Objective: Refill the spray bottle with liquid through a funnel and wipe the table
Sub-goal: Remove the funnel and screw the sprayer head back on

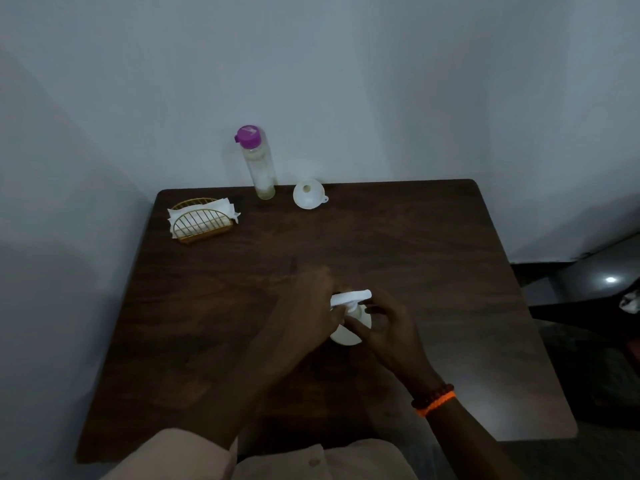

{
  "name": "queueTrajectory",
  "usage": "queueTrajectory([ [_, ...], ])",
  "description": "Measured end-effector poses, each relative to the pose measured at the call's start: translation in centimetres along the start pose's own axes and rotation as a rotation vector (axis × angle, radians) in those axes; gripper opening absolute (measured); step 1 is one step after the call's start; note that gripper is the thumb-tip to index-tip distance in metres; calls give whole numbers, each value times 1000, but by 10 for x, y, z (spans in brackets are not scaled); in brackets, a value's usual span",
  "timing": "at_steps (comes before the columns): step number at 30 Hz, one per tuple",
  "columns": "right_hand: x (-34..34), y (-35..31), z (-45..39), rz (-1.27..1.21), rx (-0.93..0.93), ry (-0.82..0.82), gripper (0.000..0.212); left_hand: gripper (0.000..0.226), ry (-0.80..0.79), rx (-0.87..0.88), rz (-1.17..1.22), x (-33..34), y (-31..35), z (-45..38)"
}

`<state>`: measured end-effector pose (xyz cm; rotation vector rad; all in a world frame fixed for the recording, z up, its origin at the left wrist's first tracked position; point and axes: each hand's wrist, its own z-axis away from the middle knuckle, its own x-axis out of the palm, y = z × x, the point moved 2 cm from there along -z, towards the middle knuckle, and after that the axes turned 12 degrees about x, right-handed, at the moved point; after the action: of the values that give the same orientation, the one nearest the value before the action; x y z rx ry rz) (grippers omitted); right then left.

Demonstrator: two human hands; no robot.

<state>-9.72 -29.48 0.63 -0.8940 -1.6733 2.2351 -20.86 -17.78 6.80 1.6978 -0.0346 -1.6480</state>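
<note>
Spray bottle [347,327], white and round-bodied, stands near the middle of the dark wooden table [433,244], caught between both hands. The left hand [304,306] wraps its fingers around the white trigger head from the left, though the picture is dim and blurred there and I cannot tell how tightly. The right hand [388,323] curls around the bottle's shoulder and body from the right, thumb and fingers closed on it. An orange cord and dark bead bracelet [434,400] sit on the right wrist.

Beyond the grip, toward the far edge, the tabletop lies bare for a long stretch. At that far edge, ahead and slightly left of the hands, a tall clear cylindrical bottle [261,168] with a purple cap stands upright, with liquid at its bottom. Just to its right a white plastic funnel [309,194] lies tilted on the wood, its wide mouth facing the camera, apart from the tall bottle. Farther left of the grip, near the table's far left corner, a gold wire arched holder [202,221] carries white paper napkins [221,206]. To the right of the hands the wood runs open to the rounded right edge. The table's grain is dark brown and matte, and the pale wall [381,81] rises directly behind the far edge.
</note>
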Motion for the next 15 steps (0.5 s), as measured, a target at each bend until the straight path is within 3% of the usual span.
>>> queueTrajectory([
  [4,-2,0,0,-84,27,-10,26,38,-40,49,53,4,-11,-9],
  [7,-3,7,2,-156,65,-12,28,30,2,29,298,4,-31,-2],
  [11,-3,12,3,-173,121,-9,30,56,-5,-105,423,27,-51,18],
  [15,-1,13,0,-132,153,-11,32,53,96,-221,560,59,-43,28],
])
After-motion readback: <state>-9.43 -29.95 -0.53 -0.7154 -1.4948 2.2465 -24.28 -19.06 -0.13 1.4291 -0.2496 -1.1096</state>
